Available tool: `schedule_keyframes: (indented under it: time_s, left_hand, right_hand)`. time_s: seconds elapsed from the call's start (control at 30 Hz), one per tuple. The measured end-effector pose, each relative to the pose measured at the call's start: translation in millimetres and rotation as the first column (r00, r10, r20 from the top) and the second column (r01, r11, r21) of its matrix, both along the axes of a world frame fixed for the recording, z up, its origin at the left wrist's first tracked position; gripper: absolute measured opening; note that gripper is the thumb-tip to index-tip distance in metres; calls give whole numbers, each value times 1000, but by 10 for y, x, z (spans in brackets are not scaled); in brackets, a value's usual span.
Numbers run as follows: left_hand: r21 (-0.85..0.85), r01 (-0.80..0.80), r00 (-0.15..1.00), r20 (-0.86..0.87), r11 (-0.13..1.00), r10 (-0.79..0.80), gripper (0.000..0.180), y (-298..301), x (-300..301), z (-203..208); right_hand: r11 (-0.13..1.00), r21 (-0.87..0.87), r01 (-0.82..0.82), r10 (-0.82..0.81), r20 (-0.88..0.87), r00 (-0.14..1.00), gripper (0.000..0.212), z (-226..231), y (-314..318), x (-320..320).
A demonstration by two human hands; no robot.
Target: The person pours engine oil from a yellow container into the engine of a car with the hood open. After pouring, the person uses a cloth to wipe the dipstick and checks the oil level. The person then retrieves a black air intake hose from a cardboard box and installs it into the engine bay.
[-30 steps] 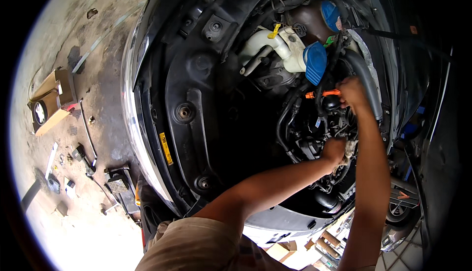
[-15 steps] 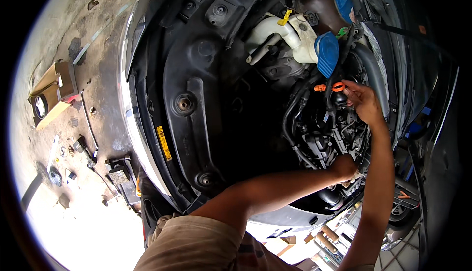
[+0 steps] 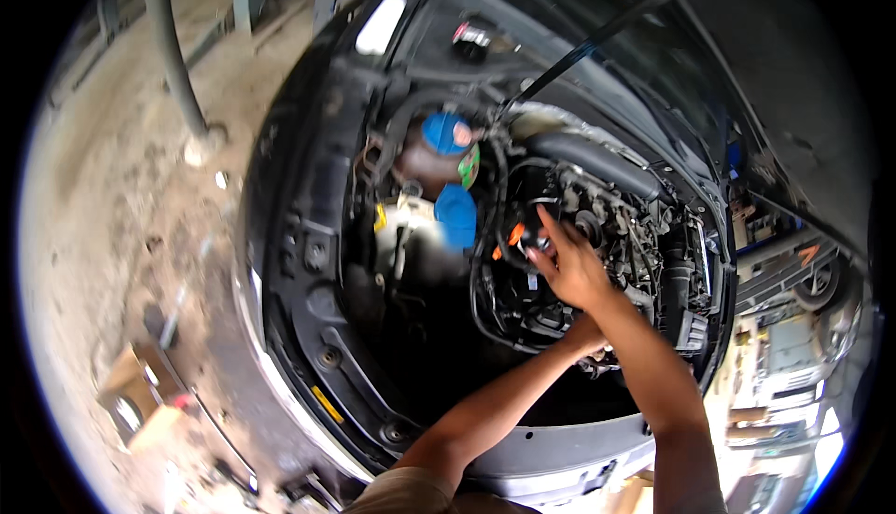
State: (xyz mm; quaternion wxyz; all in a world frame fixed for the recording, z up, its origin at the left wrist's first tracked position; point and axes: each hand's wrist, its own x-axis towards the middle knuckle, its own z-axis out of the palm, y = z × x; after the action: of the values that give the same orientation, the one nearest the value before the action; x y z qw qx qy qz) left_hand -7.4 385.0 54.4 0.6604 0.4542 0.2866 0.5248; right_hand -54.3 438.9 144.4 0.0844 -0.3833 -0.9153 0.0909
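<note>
Over the engine, my right hand [image 3: 571, 267] has its index finger stretched out and its thumb apart, with nothing visible between them. Just left of its fingertips is an orange ring-shaped part [image 3: 516, 233] on a black neck, beside a smaller orange piece [image 3: 497, 253]. My left hand [image 3: 588, 335] reaches low into the engine [image 3: 616, 234], partly covered by my right forearm. Its fingers are hidden among the engine parts, so what it touches does not show. Black hoses and cables run left of both hands.
Left of the engine stand a pale plastic reservoir with a blue cap [image 3: 455, 215] and a brownish tank with another blue cap [image 3: 447, 132]. A thin rod [image 3: 616, 27] crosses above the bay. An open cardboard box [image 3: 140, 388] and tools lie on the floor at left.
The view has swung, so the engine bay sits lower and more of its far side shows. My right hand's fingers have come off the orange ring and spread. My left hand stays down in the engine.
</note>
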Motion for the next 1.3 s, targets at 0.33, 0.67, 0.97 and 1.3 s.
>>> schedule_keyframes:
  time_s: [0.33,0.67,0.97,1.3]
  left_hand:
    - [385,-568,419,-625,728,658,25,470,-2354,1330]
    - [417,-616,-265,-909,668,323,94,2128,-3471,1579]
    - [321,-642,-251,-946,696,204,74,2525,-3238,1444]
    - [668,-525,-76,-654,527,753,78,1527,-3472,1456]
  right_hand:
    - [948,-96,304,-311,-479,821,32,41,-1615,1827]
    - [820,-279,499,-570,-477,669,31,-806,-2626,2179]
    - [694,-313,648,-719,-357,597,34,-689,-2858,2430]
    - [757,-288,586,-625,-578,525,29,-623,-2672,2299]
